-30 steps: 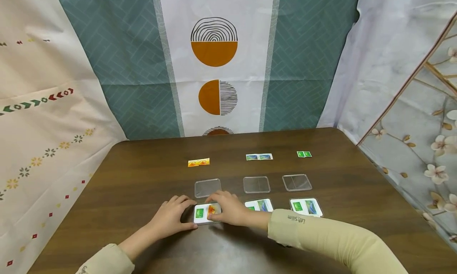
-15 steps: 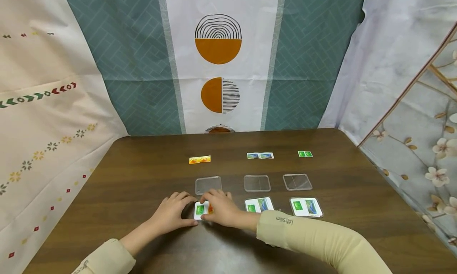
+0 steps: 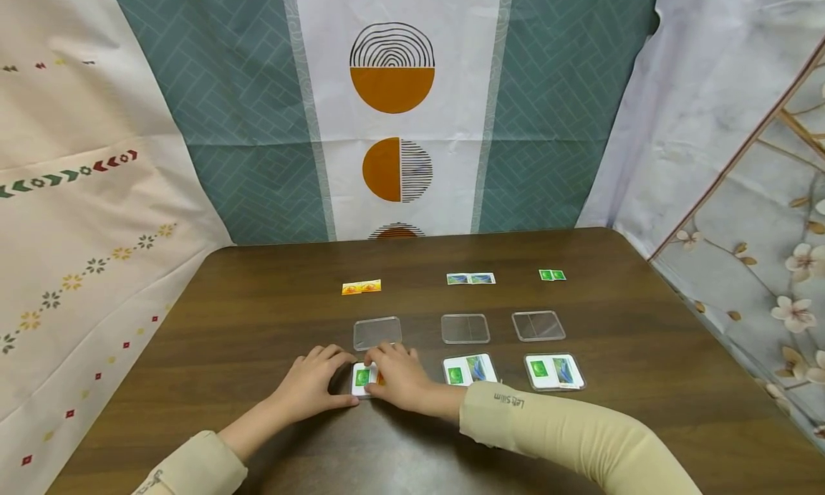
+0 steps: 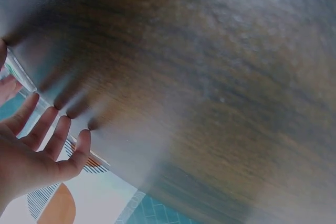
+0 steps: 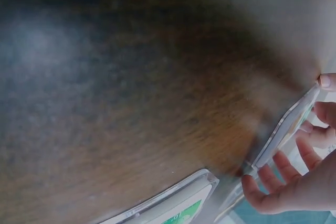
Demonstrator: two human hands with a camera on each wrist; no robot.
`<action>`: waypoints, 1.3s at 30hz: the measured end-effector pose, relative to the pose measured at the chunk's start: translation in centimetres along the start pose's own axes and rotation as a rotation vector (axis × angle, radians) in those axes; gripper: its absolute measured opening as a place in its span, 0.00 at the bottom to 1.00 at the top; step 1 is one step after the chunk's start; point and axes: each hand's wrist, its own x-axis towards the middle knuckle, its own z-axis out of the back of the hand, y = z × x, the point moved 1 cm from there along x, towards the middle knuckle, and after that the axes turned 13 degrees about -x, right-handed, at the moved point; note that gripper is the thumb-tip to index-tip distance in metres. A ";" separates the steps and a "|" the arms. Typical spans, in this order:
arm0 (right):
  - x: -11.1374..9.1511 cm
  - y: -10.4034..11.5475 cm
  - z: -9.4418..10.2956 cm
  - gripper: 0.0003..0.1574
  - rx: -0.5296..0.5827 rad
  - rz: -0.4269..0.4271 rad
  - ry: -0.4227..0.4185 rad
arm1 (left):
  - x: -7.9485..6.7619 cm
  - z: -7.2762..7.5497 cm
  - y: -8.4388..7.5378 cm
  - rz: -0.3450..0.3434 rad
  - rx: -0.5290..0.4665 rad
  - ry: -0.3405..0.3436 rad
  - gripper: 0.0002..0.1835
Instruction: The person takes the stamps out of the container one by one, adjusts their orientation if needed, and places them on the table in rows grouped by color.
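Note:
A clear plastic stamp case (image 3: 355, 393) lies on the table with a white insert and a green stamp (image 3: 362, 377) at its left. My left hand (image 3: 312, 384) holds the case at its left end, thumb at the near edge and index finger at the far edge. Over the case's right half lies my right hand (image 3: 401, 377), its thumb and fingers touching the insert and the far side. An orange stamp (image 3: 380, 378) shows only in part beneath it. In the right wrist view, the right hand's fingers (image 5: 286, 169) are spread and bent over the case (image 5: 286, 124).
Two filled cases (image 3: 470, 370) (image 3: 555, 372) stand to the right, each with a green and a blue stamp. Behind the row lie clear lids (image 3: 377, 333) (image 3: 465, 329) (image 3: 538, 326). Orange (image 3: 362, 287), blue (image 3: 471, 279) and green stamp pairs (image 3: 552, 275) lie farther back.
My right hand has shifted left across the case, covering more of the orange stamp. The left hand keeps its place at the case's left end. The head view has shifted slightly.

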 end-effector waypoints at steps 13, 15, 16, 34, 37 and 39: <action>-0.1 0.0 -0.4 0.18 -0.020 -0.007 -0.035 | -0.1 -0.1 -0.1 -0.012 -0.018 -0.004 0.33; 0.0 0.1 -0.4 0.17 -0.021 -0.004 -0.036 | -0.2 0.0 -0.1 -0.013 -0.018 -0.006 0.33; 0.0 0.1 -0.4 0.17 -0.022 -0.003 -0.037 | -0.2 0.0 -0.1 -0.013 -0.019 -0.006 0.33; 0.5 0.0 -0.4 0.14 0.003 -0.028 -0.059 | -0.1 0.0 0.0 -0.017 -0.011 -0.008 0.32; 0.6 0.0 -0.4 0.15 0.019 -0.034 -0.061 | 0.0 0.1 0.0 -0.020 -0.004 -0.010 0.32; 0.6 0.0 -0.4 0.15 0.024 -0.035 -0.069 | 0.0 0.1 -0.1 -0.021 -0.001 -0.008 0.32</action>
